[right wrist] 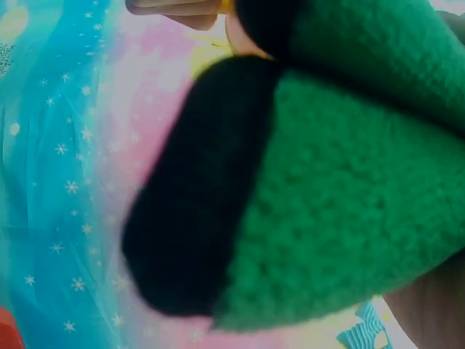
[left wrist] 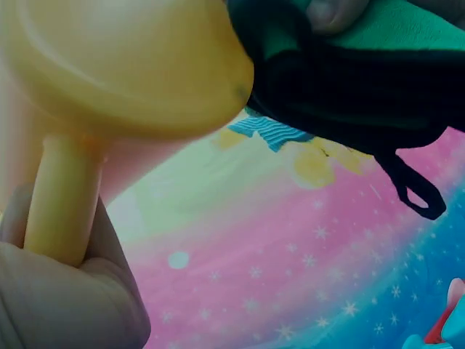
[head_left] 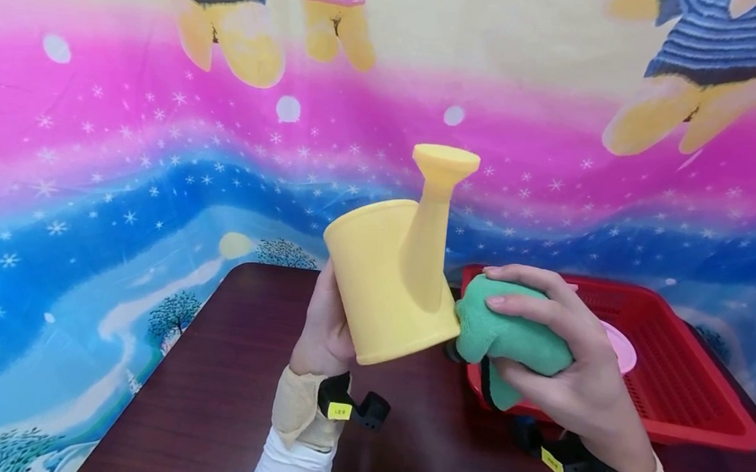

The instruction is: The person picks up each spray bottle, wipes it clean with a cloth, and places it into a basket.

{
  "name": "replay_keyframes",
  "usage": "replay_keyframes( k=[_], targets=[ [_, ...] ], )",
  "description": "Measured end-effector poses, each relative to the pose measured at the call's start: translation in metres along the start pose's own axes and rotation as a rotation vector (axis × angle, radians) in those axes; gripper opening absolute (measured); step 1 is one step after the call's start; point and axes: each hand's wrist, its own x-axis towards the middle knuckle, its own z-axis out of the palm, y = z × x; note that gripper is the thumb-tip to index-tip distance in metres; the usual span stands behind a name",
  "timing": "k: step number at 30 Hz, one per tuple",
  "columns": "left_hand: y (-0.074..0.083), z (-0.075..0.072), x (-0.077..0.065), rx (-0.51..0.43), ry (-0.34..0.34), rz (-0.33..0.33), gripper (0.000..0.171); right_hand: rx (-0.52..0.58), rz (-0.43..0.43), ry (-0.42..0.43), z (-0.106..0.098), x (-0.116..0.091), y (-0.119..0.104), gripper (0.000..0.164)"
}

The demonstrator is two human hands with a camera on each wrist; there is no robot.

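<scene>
A yellow toy watering can (head_left: 381, 287) is held up over the table, tilted, with its spout pointing upward. My left hand (head_left: 324, 327) is behind its left side, and in the left wrist view the fingers wrap round the can's handle (left wrist: 64, 200). My right hand (head_left: 580, 352) grips a bunched green cloth (head_left: 516, 330), which touches the can's lower right side near the base. Black edging (right wrist: 200, 196) on the cloth fills much of the right wrist view, and a black hanging loop (left wrist: 425, 196) dangles from it in the left wrist view.
Behind the right hand, a red plastic basket (head_left: 690, 382) stands on the dark brown table (head_left: 210, 378), with a pink object (head_left: 620, 346) partly visible inside. A colourful printed cloth backdrop (head_left: 240, 138) hangs behind the table.
</scene>
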Motion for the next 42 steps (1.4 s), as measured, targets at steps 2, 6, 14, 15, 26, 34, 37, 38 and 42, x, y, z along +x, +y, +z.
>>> replay_keyframes(
  k=[2, 6, 14, 15, 26, 34, 37, 38, 42],
  targets=[
    [0.002, -0.001, -0.001, -0.083, -0.061, -0.089, 0.044, 0.04, -0.006, -0.042, -0.001, 0.0, 0.0, 0.08],
    [0.008, -0.004, -0.003, -0.26, -0.136, -0.269, 0.041, 0.056, -0.02, -0.104, -0.003, 0.004, 0.001, 0.08],
    [0.011, -0.003, -0.004, -0.159, -0.169, -0.369, 0.046, -0.064, -0.021, -0.103, -0.003, 0.008, -0.001, 0.081],
    [0.01, -0.003, -0.004, -0.098, -0.153, -0.346, 0.049, -0.087, -0.019, -0.086, -0.003, 0.008, -0.001, 0.081],
    [-0.004, 0.004, -0.001, 0.395, 0.208, -0.2, 0.047, -0.095, -0.024, 0.105, -0.001, 0.006, 0.002, 0.077],
    [-0.007, 0.005, -0.001, 0.634, 0.303, -0.181, 0.047, 0.024, -0.06, 0.146, 0.001, 0.008, 0.005, 0.058],
    [-0.008, 0.005, 0.0, 0.641, 0.31, -0.174, 0.047, 0.039, -0.046, 0.139, 0.001, 0.007, 0.007, 0.058],
    [-0.008, 0.005, 0.0, 0.626, 0.301, -0.184, 0.047, 0.057, -0.036, 0.134, 0.001, 0.007, 0.007, 0.06],
    [-0.006, 0.003, -0.002, 0.507, 0.221, -0.261, 0.051, 0.151, -0.002, 0.095, 0.003, 0.007, 0.009, 0.071]
  ],
)
